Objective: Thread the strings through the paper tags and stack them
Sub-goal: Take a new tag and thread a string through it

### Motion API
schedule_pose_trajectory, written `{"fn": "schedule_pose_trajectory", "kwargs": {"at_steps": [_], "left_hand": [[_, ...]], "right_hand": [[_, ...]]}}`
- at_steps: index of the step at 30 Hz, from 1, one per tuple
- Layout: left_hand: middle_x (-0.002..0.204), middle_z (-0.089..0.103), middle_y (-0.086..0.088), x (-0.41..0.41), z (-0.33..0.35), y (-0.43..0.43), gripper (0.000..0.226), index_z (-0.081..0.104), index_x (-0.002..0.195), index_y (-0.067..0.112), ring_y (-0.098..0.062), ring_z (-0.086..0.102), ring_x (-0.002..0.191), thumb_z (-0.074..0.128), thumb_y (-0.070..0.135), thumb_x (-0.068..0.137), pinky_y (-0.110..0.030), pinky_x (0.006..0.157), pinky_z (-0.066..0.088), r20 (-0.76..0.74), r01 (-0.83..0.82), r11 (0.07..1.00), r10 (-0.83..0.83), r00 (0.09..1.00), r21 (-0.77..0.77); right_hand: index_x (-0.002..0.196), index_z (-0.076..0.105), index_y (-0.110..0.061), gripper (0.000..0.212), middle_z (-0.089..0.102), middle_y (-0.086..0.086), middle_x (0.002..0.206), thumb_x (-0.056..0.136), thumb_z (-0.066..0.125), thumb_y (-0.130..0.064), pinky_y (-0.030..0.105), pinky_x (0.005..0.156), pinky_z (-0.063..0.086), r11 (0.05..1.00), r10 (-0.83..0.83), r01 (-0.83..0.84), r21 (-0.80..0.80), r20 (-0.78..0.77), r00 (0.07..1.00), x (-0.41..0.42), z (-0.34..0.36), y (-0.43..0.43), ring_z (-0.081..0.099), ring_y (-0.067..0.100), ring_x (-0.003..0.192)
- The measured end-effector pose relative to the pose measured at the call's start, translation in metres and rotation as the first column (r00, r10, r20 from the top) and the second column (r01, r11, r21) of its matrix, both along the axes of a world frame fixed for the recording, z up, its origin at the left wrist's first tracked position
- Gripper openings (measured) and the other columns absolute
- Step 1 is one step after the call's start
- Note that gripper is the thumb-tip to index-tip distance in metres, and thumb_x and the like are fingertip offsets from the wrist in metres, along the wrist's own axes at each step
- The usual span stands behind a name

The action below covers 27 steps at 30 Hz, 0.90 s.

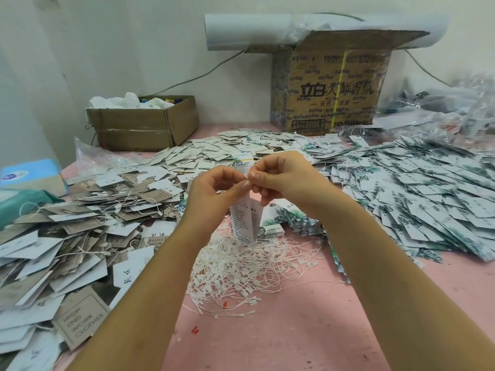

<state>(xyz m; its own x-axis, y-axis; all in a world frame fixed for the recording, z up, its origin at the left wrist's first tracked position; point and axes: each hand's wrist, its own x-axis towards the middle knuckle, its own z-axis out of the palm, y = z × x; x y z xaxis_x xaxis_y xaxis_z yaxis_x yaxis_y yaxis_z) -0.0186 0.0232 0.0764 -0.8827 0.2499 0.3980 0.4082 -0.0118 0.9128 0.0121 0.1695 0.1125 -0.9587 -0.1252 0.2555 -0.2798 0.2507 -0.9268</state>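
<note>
Both hands are raised over the middle of the pink table [281,330], fingertips meeting. My left hand [214,194] pinches the top of two white printed paper tags [245,219] that hang down from the fingers. My right hand [284,178] pinches at the same spot, thumb and forefinger pressed together; a thin white string between them is too fine to make out. Below the hands lies a loose heap of white strings [241,269] with small plastic locks. A short stack of leaf-print tags [272,226] lies just behind the hanging tags.
A big pile of strung grey and white tags [72,236] covers the left side. Leaf-print tags [417,191] spread over the right. More tags [227,148] lie at the back. Two cardboard boxes [142,124] [326,89] stand by the wall, a tissue pack [29,175] at far left.
</note>
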Motion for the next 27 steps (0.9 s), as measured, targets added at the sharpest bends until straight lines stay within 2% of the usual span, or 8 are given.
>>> {"fn": "schedule_pose_trajectory", "kwargs": {"at_steps": [5, 7, 9, 11, 15, 20, 25, 27], "left_hand": [[0.101, 0.062, 0.011, 0.001, -0.003, 0.002, 0.029, 0.059, 0.09, 0.031, -0.01, 0.053, 0.099, 0.063, 0.044, 0.064, -0.025, 0.077, 0.043, 0.022, 0.014, 0.994, -0.012, 1.0, -0.109], [0.105, 0.062, 0.012, 0.0, -0.003, 0.0, 0.033, 0.059, 0.093, 0.033, -0.012, 0.052, 0.106, 0.062, 0.048, 0.064, -0.029, 0.083, 0.043, 0.048, 0.038, 0.99, -0.032, 0.998, -0.139], [0.101, 0.064, 0.012, -0.001, -0.003, -0.003, 0.034, 0.06, 0.094, 0.035, -0.008, 0.055, 0.102, 0.062, 0.049, 0.064, -0.028, 0.079, 0.043, 0.083, 0.077, 0.984, -0.064, 0.994, -0.159], [0.094, 0.065, 0.011, -0.003, -0.003, -0.006, 0.03, 0.061, 0.094, 0.034, -0.003, 0.058, 0.09, 0.064, 0.045, 0.066, -0.023, 0.067, 0.043, 0.137, 0.117, 0.972, -0.09, 0.987, -0.203], [0.083, 0.066, 0.003, -0.008, -0.006, -0.01, 0.015, 0.064, 0.085, 0.027, -0.01, 0.058, 0.075, 0.073, 0.019, 0.076, -0.018, 0.057, 0.047, 0.183, 0.147, 0.958, -0.103, 0.978, -0.246], [0.074, 0.07, 0.006, -0.009, -0.004, -0.011, 0.013, 0.065, 0.078, 0.021, -0.011, 0.064, 0.072, 0.073, 0.012, 0.078, -0.017, 0.052, 0.045, 0.172, 0.092, 0.974, -0.056, 0.984, -0.207], [0.079, 0.068, -0.001, -0.008, -0.003, -0.01, 0.014, 0.061, 0.077, 0.02, -0.012, 0.065, 0.072, 0.07, 0.011, 0.082, -0.016, 0.048, 0.044, 0.122, 0.001, 0.977, 0.025, 0.992, -0.215], [0.085, 0.068, -0.003, -0.007, -0.004, -0.009, 0.015, 0.06, 0.082, 0.023, -0.015, 0.064, 0.075, 0.067, 0.01, 0.085, -0.022, 0.054, 0.046, 0.108, 0.006, 0.971, 0.021, 0.994, -0.237]], "right_hand": [[0.07, 0.058, -0.011, 0.019, 0.057, -0.006, 0.047, 0.088, 0.058, -0.004, 0.016, 0.041, 0.044, 0.993, -0.03, 0.031, 0.114, -0.016, 0.999, 0.004, 0.007, -0.002, 0.05, 0.005, 0.038], [0.07, 0.057, -0.012, 0.02, 0.057, -0.006, 0.048, 0.088, 0.058, -0.005, 0.017, 0.041, 0.044, 0.987, -0.048, 0.054, 0.15, -0.041, 0.998, 0.005, 0.008, -0.003, 0.051, 0.005, 0.038], [0.07, 0.057, -0.012, 0.02, 0.058, -0.005, 0.05, 0.089, 0.058, -0.005, 0.019, 0.042, 0.046, 0.984, -0.062, 0.071, 0.164, -0.058, 0.996, 0.005, 0.008, -0.004, 0.051, 0.006, 0.039], [0.07, 0.056, -0.011, 0.02, 0.058, -0.005, 0.05, 0.089, 0.057, -0.004, 0.02, 0.043, 0.046, 0.983, -0.073, 0.084, 0.162, -0.072, 0.995, 0.005, 0.007, -0.004, 0.052, 0.007, 0.038], [0.071, 0.055, -0.009, 0.019, 0.058, -0.002, 0.053, 0.089, 0.058, -0.003, 0.019, 0.044, 0.047, 0.984, -0.1, 0.113, 0.135, -0.1, 0.99, 0.004, 0.008, -0.002, 0.052, 0.006, 0.039], [0.072, 0.055, -0.007, 0.017, 0.059, 0.005, 0.059, 0.088, 0.058, -0.002, 0.02, 0.046, 0.048, 0.98, -0.156, 0.169, 0.107, -0.122, 0.98, 0.003, 0.008, 0.006, 0.052, 0.006, 0.041], [0.073, 0.056, -0.006, 0.016, 0.061, 0.0, 0.055, 0.088, 0.059, 0.0, 0.024, 0.049, 0.051, 0.975, -0.195, 0.207, 0.08, -0.141, 0.971, 0.002, 0.007, 0.011, 0.054, 0.01, 0.043], [0.074, 0.055, -0.007, 0.016, 0.061, -0.001, 0.055, 0.088, 0.058, 0.0, 0.026, 0.051, 0.051, 0.972, -0.211, 0.224, 0.07, -0.159, 0.964, 0.001, 0.007, 0.011, 0.054, 0.011, 0.043]]}}
